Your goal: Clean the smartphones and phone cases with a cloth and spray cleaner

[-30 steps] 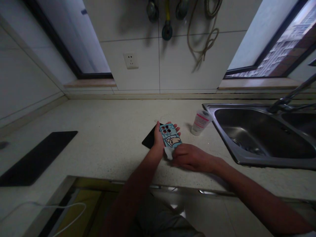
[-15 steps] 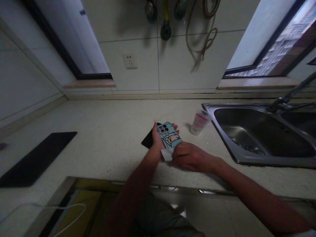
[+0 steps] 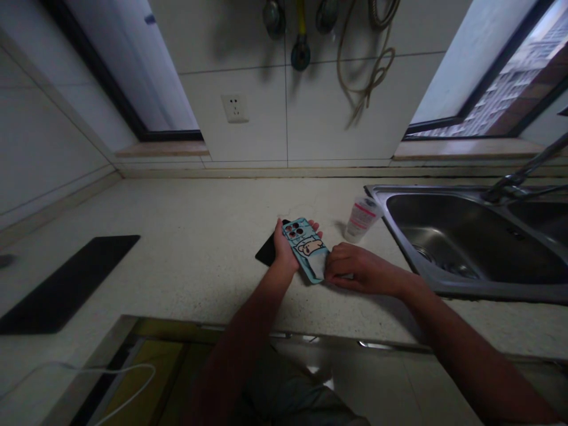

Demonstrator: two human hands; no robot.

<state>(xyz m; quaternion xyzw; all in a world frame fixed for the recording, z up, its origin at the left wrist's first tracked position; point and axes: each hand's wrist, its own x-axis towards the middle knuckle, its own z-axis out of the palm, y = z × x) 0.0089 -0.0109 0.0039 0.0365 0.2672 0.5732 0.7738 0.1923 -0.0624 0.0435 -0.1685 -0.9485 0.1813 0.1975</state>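
My left hand [image 3: 283, 247] grips a light-blue phone case [image 3: 304, 246] with a cartoon animal and camera holes, held just above the pale countertop [image 3: 195, 248]. My right hand [image 3: 355, 269] is closed on a small white wipe [image 3: 318, 267] and presses it against the case's lower right end. A flat black phone [image 3: 266, 251] lies on the counter under and behind my left hand, mostly hidden.
A small clear cup with pink print [image 3: 360, 219] stands beside the steel sink [image 3: 470, 242] at the right, with a tap [image 3: 519, 174] above it. A black mat [image 3: 66, 284] lies at the left. A white cable [image 3: 110, 373] hangs below the counter edge.
My right hand has slid the wipe from the case's lower left end across to its lower right side. The left hand has kept hold of the case, which shows more of its length.
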